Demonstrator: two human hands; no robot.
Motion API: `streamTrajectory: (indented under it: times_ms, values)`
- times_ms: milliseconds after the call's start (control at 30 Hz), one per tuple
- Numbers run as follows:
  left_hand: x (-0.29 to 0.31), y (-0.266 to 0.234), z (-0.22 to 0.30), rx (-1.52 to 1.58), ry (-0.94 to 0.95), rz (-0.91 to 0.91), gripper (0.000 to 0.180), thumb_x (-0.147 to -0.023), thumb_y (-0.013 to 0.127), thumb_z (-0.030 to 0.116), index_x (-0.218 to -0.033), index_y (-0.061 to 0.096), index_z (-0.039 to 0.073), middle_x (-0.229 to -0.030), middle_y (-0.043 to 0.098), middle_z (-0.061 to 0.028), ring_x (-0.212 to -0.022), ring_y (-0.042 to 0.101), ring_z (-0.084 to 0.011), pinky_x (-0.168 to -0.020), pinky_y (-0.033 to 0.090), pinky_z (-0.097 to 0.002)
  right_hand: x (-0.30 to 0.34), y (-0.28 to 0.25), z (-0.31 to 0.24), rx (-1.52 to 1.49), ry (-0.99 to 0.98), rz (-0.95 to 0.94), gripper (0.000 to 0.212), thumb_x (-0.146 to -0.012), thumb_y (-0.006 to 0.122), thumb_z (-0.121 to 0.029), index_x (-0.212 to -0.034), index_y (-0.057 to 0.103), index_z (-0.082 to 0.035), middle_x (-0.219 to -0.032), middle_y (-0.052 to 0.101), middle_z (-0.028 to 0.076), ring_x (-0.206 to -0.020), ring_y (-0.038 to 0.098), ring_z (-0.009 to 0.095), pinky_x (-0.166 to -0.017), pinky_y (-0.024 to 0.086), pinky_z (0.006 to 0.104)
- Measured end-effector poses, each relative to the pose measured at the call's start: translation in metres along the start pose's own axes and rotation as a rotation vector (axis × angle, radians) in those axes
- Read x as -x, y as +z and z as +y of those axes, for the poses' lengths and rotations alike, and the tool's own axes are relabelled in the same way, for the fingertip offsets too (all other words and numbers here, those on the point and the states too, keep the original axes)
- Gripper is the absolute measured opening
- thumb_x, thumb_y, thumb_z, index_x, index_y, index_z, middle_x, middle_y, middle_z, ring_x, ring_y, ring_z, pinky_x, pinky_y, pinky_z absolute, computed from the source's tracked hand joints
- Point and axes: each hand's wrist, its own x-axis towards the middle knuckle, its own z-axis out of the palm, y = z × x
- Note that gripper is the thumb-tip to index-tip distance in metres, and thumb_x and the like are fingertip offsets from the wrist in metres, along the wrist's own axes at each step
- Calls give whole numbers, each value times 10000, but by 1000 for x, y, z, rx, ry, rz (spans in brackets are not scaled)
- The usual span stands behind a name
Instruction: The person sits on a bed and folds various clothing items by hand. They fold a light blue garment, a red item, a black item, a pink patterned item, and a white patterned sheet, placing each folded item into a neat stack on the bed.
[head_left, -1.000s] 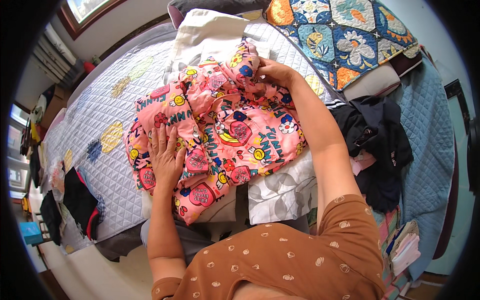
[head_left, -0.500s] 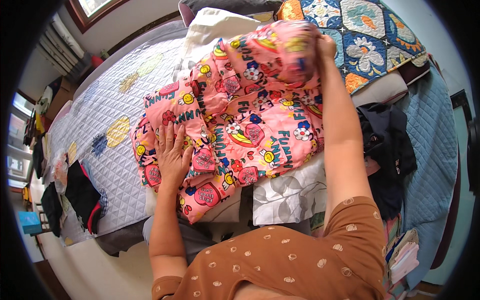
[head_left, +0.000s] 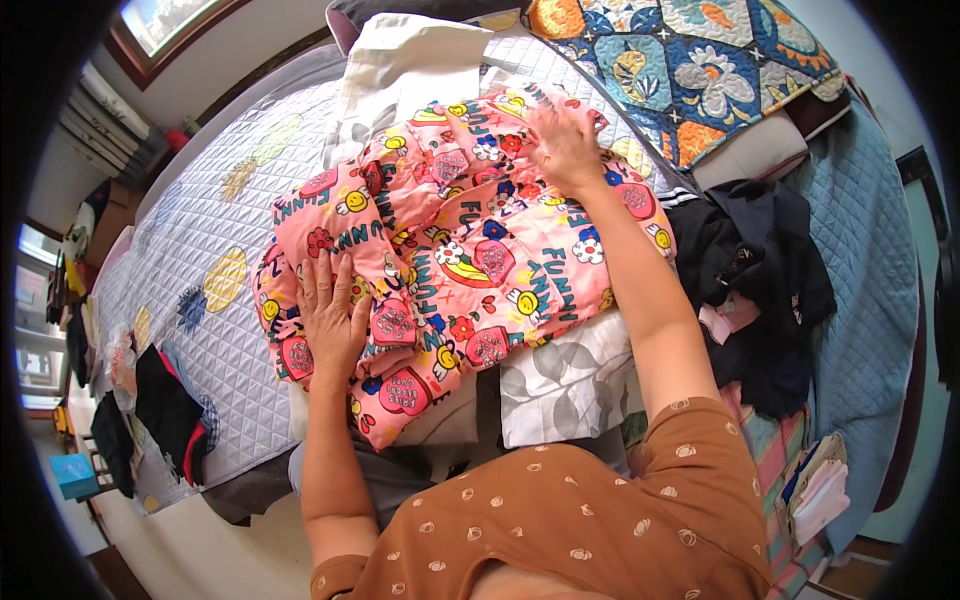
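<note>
A pink padded garment [head_left: 470,240] printed with cartoon flowers lies bunched on the bed in front of me. My left hand [head_left: 332,318] presses flat on its near left part, fingers spread. My right hand [head_left: 562,148] lies on its far upper edge, fingers spread on the cloth; whether they pinch it I cannot tell. The garment rests on a white and grey leaf-print cloth [head_left: 565,385] and a cream cloth [head_left: 405,65].
A pale quilted bedcover [head_left: 210,240] with pineapple prints spreads to the left. A blue patchwork quilt [head_left: 690,65] lies at the back right. Dark clothes [head_left: 760,270] are heaped at the right on a blue quilted cover [head_left: 870,260]. More dark clothes [head_left: 165,415] hang at the bed's left edge.
My right hand lifted the garment's far edge up, then brought it down onto the bed, so the garment now lies flatter. My left hand stayed pressed on the near part.
</note>
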Motion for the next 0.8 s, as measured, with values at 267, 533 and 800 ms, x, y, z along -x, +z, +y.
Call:
streamTrajectory:
  times_ms: [267, 533, 800]
  values:
    - [6, -1, -5, -1, -3, 42, 582, -967, 543, 435, -1497, 450, 213, -1618, 294, -60, -1523, 159, -293, -1203, 139, -495, 43, -3, -1, -2, 480, -377, 818, -919, 445, -689, -1531, 342, -155, -1607, 292, 126, -1500, 233, 256, -1185, 120, 574]
    - [2, 1, 2, 53, 22, 63, 588, -974, 517, 454, -1503, 437, 209, -1619, 285, -60, -1518, 164, -289, -1196, 153, -507, 106, -16, 125, -455, 1013, -554, 556, -837, 709, -450, -1133, 689, 20, -1051, 725, 192, -913, 715, 260, -780, 535, 358]
    - [8, -5, -2, 51, -1, 57, 573, -978, 513, 443, -1500, 442, 217, -1619, 287, -57, -1520, 163, -287, -1194, 160, -506, 97, 0, 113, -1223, 1071, -227, 262, -910, 722, -199, -1071, 684, 5, -951, 705, 52, -791, 659, 137, -729, 544, 293]
